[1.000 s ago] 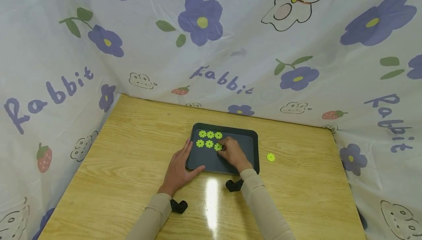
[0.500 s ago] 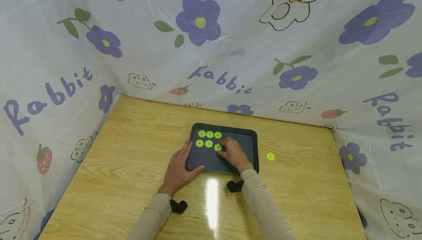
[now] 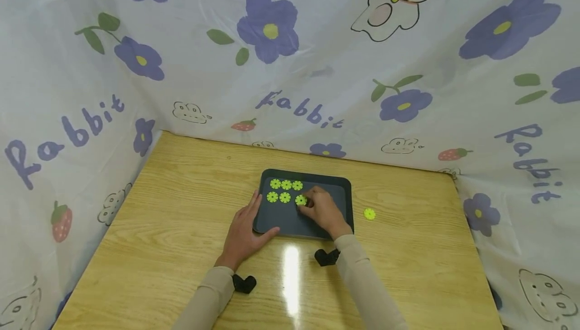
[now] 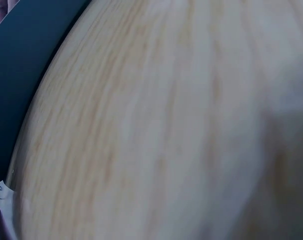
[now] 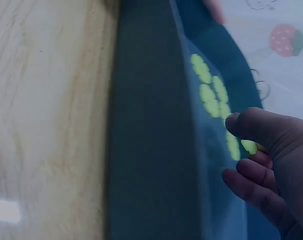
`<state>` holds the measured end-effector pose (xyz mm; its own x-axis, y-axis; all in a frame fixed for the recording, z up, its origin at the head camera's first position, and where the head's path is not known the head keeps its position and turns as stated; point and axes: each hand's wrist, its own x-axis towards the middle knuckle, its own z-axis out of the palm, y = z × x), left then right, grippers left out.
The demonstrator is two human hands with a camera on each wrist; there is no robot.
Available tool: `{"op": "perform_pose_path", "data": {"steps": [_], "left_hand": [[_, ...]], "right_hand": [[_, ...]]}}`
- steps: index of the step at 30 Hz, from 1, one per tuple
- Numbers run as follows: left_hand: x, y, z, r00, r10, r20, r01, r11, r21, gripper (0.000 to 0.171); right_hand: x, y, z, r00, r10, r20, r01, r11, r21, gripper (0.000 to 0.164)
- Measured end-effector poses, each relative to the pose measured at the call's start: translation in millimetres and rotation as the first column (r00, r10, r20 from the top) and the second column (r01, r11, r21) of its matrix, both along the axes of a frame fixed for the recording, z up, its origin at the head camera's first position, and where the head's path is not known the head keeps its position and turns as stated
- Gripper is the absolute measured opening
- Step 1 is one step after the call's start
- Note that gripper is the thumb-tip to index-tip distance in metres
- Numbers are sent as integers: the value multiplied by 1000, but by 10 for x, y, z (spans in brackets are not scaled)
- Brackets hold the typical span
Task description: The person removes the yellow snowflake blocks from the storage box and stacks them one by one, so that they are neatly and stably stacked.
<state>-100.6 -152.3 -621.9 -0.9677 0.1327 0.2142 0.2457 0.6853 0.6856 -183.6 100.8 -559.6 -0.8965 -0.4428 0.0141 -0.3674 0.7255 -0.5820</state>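
Note:
In the head view, my right hand [image 3: 321, 209] is over the dark tray [image 3: 281, 221], its thumb and fingers pinching a yellow-green notched disc [image 3: 301, 200]. The right wrist view shows the held disc [image 5: 249, 146] between thumb and fingers, partly hidden. Three like discs [image 3: 286, 185] lie in a row at the tray's back left. Two more discs [image 3: 272, 197] lie in front of them, left of the held one. My left hand [image 3: 244, 232] rests at the tray's left front corner with fingers straight and thumb along the front rim.
Another yellow-green disc [image 3: 369, 214] lies on the wooden table [image 3: 190, 194] to the right of the tray. Patterned white cloth [image 3: 195, 58] hangs at the back and both sides. Black wrist pieces [image 3: 244, 284] stick out from both sleeves.
The disc in my right hand has shifted slightly right, widening the gap from the disc beside it. My left hand and the tray stay put; the head view has drifted a little.

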Motion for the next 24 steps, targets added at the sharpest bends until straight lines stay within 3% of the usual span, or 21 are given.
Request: {"op": "perform_pose_path", "data": {"steps": [6, 12, 18, 24], "left_hand": [[-1, -10, -21, 1000, 1, -2, -1, 1000, 9, 102], [2, -20, -18, 1000, -1, -19, 1, 1000, 6, 103], [-4, -33, -6, 1000, 2, -14, -2, 1000, 10, 103], [-23, -25, 12, 1000, -13, -11, 13, 1000, 11, 102]], "right_hand": [[31, 196, 185, 996, -42, -74, 37, 997, -64, 35], [69, 535, 310, 978, -131, -162, 118, 989, -83, 32], [139, 954, 336, 954, -219, -205, 207, 975, -77, 35], [242, 1349, 287, 939, -298, -173, 293, 955, -54, 37]]}}
